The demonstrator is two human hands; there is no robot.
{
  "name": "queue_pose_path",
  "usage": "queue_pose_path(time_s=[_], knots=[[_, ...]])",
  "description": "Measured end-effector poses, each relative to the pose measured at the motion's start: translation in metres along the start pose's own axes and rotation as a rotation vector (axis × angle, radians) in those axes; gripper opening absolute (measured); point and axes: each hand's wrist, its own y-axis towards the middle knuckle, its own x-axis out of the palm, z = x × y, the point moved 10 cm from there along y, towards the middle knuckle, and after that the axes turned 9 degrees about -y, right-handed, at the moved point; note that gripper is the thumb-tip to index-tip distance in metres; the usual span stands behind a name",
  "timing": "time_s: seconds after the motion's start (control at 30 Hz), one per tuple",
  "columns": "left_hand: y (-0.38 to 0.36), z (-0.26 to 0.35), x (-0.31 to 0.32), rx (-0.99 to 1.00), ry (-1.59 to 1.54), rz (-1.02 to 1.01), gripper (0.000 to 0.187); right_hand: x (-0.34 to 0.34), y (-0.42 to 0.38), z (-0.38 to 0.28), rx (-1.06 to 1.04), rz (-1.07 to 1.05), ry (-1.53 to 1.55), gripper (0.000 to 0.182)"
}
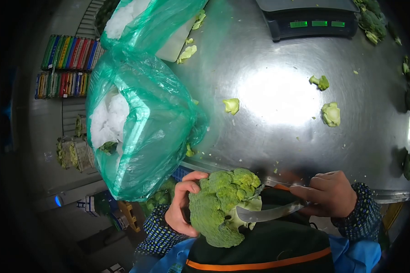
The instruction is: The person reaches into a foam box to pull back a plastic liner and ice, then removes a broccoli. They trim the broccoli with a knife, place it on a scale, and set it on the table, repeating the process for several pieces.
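Observation:
A large broccoli head (pixel 221 200) is gripped by my left hand (pixel 182 204), fingers wrapped round its left side, in front of my dark apron. Its pale cut stem side faces right. In my right hand (pixel 328 195), closed round the handle, is a knife (pixel 278 212) with a curved blade. The blade's tip touches the pale stem area of the broccoli. Most of the knife's handle is hidden in my fist. Both hands are at the near edge of the metal table (pixel 250 145).
Green plastic bags (pixel 164 104) holding white ice stand on the left. A scale (pixel 312 20) with green digits sits at the back. Stem pieces (pixel 331 114) and a small floret (pixel 320 82) lie on the table. More broccoli (pixel 371 22) lines the right edge. Stacked coloured crates (pixel 70 53) stand far left.

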Motion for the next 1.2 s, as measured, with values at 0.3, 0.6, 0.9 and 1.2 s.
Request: queue_pose_path(time_s=[0.3,0.6,0.9,1.2], knots=[[-0.002,-0.038,0.021,-0.215,-0.373,-0.102,0.088,0.018,-0.010,0.058,0.441,0.339,0.250,0.035],[0.010,-0.042,0.020,-0.134,-0.694,-0.001,0.086,0.060,-0.025,0.056,0.759,0.103,0.825,0.015],[0.035,-0.027,0.013,-0.133,-0.605,-0.142,0.109,0.087,0.025,0.011,0.623,-0.039,1.437,0.069],[0.052,0.001,0.021,0.015,-0.249,0.015,0.089,0.050,0.032,0.024,0.368,0.240,1.417,0.056]])
